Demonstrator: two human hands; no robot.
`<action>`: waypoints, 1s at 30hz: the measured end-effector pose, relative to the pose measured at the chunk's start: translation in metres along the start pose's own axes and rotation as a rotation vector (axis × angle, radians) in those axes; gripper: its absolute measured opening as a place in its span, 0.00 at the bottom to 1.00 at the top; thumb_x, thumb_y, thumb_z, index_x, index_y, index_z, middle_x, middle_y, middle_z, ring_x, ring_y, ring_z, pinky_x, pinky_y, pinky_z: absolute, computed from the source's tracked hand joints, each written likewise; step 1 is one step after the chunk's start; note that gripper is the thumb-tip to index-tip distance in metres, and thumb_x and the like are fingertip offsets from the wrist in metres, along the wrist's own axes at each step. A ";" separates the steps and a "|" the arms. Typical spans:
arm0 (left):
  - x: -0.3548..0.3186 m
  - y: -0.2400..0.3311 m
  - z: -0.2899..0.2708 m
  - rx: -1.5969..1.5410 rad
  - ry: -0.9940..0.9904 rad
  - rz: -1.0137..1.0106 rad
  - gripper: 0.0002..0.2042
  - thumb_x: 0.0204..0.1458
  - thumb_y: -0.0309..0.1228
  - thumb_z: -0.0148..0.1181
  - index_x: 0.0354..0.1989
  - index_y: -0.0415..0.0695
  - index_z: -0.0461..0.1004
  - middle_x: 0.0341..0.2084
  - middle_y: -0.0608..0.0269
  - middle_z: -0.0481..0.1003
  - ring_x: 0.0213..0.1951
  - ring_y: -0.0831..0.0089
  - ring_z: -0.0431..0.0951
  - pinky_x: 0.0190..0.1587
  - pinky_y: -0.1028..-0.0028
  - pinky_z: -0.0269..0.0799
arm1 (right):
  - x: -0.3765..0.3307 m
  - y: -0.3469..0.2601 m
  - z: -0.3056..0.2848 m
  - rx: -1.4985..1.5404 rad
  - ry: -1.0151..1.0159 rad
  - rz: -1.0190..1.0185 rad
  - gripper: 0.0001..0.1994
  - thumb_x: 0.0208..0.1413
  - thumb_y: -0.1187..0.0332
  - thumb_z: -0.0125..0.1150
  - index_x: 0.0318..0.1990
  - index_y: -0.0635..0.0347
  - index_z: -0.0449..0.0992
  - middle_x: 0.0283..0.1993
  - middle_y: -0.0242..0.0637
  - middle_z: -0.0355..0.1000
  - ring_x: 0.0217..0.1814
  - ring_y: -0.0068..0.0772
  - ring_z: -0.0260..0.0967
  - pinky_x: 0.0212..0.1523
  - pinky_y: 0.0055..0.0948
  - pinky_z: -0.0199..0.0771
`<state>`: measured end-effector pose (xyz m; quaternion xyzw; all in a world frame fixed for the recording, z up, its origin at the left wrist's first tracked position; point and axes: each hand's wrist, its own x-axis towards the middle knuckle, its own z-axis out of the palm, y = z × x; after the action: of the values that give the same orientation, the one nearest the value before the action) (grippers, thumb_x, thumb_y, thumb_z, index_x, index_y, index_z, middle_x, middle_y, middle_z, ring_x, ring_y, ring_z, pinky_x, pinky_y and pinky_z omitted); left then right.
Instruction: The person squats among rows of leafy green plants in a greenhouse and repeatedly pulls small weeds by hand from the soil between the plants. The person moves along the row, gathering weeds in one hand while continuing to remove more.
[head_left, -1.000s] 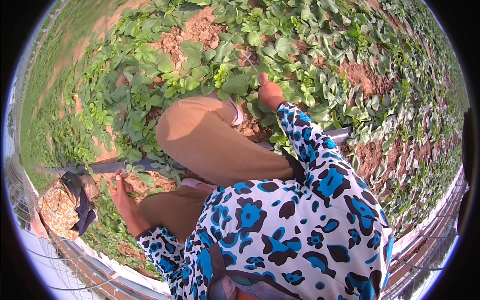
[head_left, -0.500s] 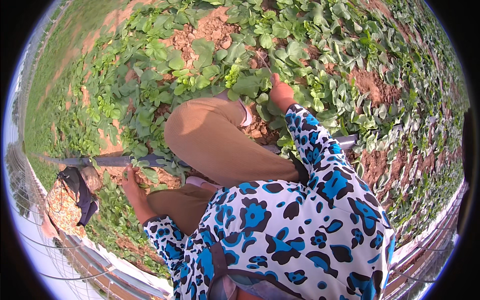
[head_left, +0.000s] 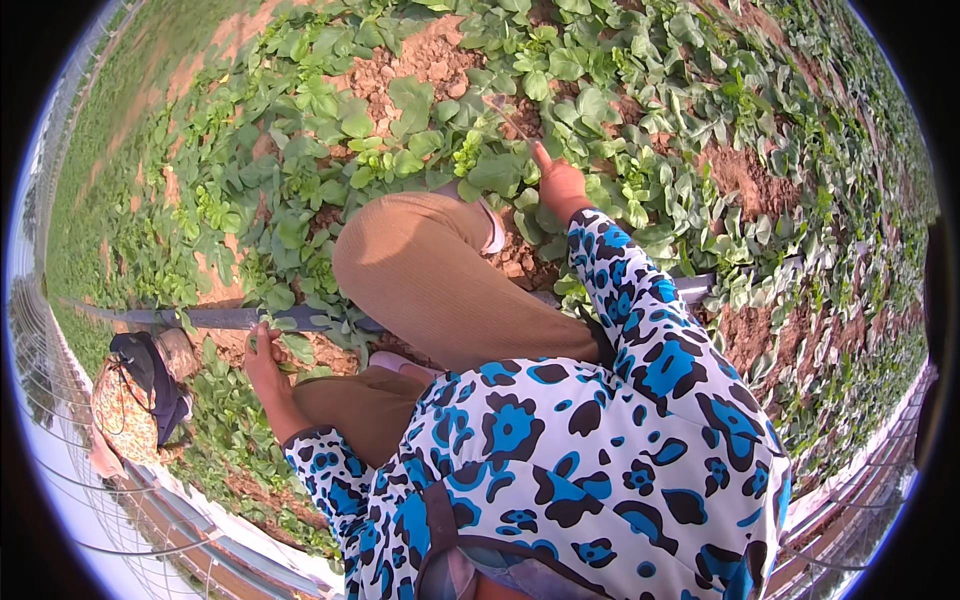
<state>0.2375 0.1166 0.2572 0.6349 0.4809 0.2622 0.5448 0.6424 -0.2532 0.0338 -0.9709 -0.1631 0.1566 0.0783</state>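
Observation:
My right hand (head_left: 564, 188) is closed around a slim hand tool (head_left: 517, 126) with a thin shaft and a small flat head. That head reaches over leaves and reddish soil beyond my raised knee; its exact kind is too small to tell. Leafy green crop plants (head_left: 497, 172) spread just left of this hand. At the left, my left hand (head_left: 266, 368) is beside my lower leg, just below a dark pipe (head_left: 225, 318). Its fingers look bent and slightly apart, and I see nothing held in them.
A crouching person (head_left: 130, 405) in a patterned top and dark garment is at the far left. The pipe crosses the rows and passes behind my leg (head_left: 430, 275). Clods of bare soil (head_left: 420, 65) show among the plants. Curved frame bars (head_left: 150, 550) line the lower left.
The tool in my right hand has swung its head left and slightly away. My left hand has shifted slightly, its fingers a little higher. The person at the left has moved slightly.

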 end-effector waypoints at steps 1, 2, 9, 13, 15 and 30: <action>0.000 0.000 -0.001 0.001 0.008 0.003 0.15 0.58 0.37 0.59 0.46 0.38 0.72 0.30 0.60 0.75 0.19 0.83 0.60 0.22 0.81 0.57 | 0.000 0.000 -0.003 -0.076 -0.077 -0.012 0.32 0.57 0.69 0.48 0.70 0.40 0.50 0.46 0.46 0.75 0.41 0.46 0.77 0.40 0.38 0.77; 0.001 0.001 -0.002 0.006 0.006 0.010 0.15 0.58 0.37 0.59 0.46 0.37 0.72 0.30 0.60 0.75 0.19 0.83 0.60 0.22 0.81 0.57 | 0.005 0.001 -0.008 -0.051 -0.143 0.000 0.33 0.58 0.69 0.48 0.71 0.38 0.48 0.48 0.47 0.75 0.41 0.46 0.77 0.39 0.38 0.77; 0.002 -0.004 -0.010 0.011 0.012 -0.020 0.13 0.58 0.36 0.59 0.45 0.40 0.73 0.30 0.62 0.74 0.20 0.82 0.61 0.23 0.80 0.59 | -0.009 0.003 -0.009 -0.042 0.095 -0.118 0.31 0.56 0.71 0.49 0.69 0.42 0.52 0.45 0.48 0.75 0.40 0.46 0.77 0.37 0.37 0.77; 0.007 -0.001 0.001 0.008 -0.005 -0.011 0.13 0.58 0.36 0.59 0.45 0.40 0.73 0.30 0.63 0.74 0.21 0.82 0.61 0.23 0.80 0.59 | 0.015 0.018 -0.004 -0.057 -0.072 -0.032 0.34 0.57 0.70 0.49 0.70 0.33 0.48 0.38 0.46 0.74 0.37 0.47 0.75 0.36 0.40 0.76; 0.003 -0.004 -0.009 0.044 0.022 -0.016 0.13 0.57 0.37 0.60 0.45 0.41 0.73 0.30 0.63 0.73 0.21 0.83 0.61 0.23 0.80 0.58 | -0.006 0.002 -0.014 0.033 0.173 -0.049 0.33 0.56 0.71 0.49 0.69 0.36 0.51 0.39 0.44 0.74 0.36 0.46 0.75 0.36 0.40 0.76; 0.024 -0.020 -0.016 0.117 -0.047 -0.062 0.18 0.56 0.40 0.60 0.47 0.39 0.73 0.32 0.62 0.73 0.21 0.84 0.58 0.24 0.80 0.58 | -0.100 0.118 -0.027 0.518 0.412 0.048 0.25 0.53 0.57 0.60 0.56 0.51 0.61 0.33 0.50 0.75 0.34 0.56 0.74 0.35 0.48 0.73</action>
<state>0.2267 0.1438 0.2386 0.6564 0.5019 0.2016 0.5260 0.5964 -0.3999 0.0633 -0.9335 -0.0758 -0.0050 0.3504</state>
